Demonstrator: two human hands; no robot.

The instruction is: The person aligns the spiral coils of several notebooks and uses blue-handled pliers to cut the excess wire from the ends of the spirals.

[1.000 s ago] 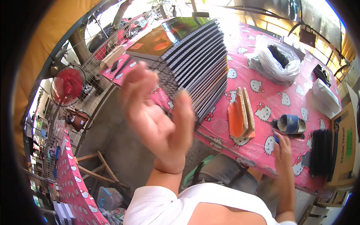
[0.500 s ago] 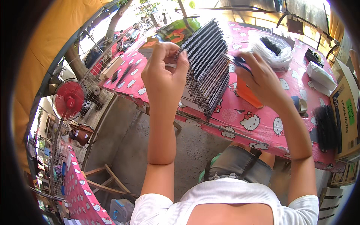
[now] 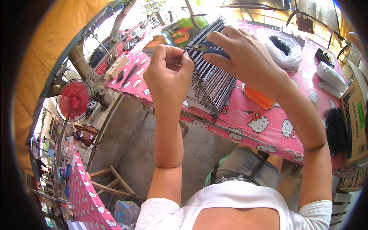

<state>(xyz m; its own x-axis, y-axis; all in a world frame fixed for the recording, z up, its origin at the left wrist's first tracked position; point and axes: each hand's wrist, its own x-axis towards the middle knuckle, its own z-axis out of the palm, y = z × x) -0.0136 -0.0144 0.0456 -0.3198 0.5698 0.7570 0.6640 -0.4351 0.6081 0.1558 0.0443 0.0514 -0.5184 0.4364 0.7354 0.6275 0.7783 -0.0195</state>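
A tall stack of spiral-bound notebooks [image 3: 218,86] stands on the table, black coils along the edges facing me. At its upper left, my left hand [image 3: 168,74] is closed, thumb and forefinger pinching the end of a spiral coil [image 3: 185,53]. My right hand [image 3: 245,55] reaches over the stack, fingers wrapped round the dark blue handles of a pair of pliers [image 3: 207,48]. The pliers' jaws point left and meet the coil end at my left fingertips. Whether the jaws are closed on the wire is too small to tell.
A pink patterned cloth covers the table [image 3: 264,140]. An orange piece [image 3: 260,97] lies right of the stack. Beyond are a plastic bag of black coils [image 3: 287,57] and a white packet [image 3: 331,80]. Black coils [image 3: 335,128] and a cardboard box [image 3: 354,119] stand far right; a red fan [image 3: 74,100] is left.
My right hand has moved left across the stack with the pliers, bringing their jaws to the coil end. My left hand keeps its pinch in nearly the same place.
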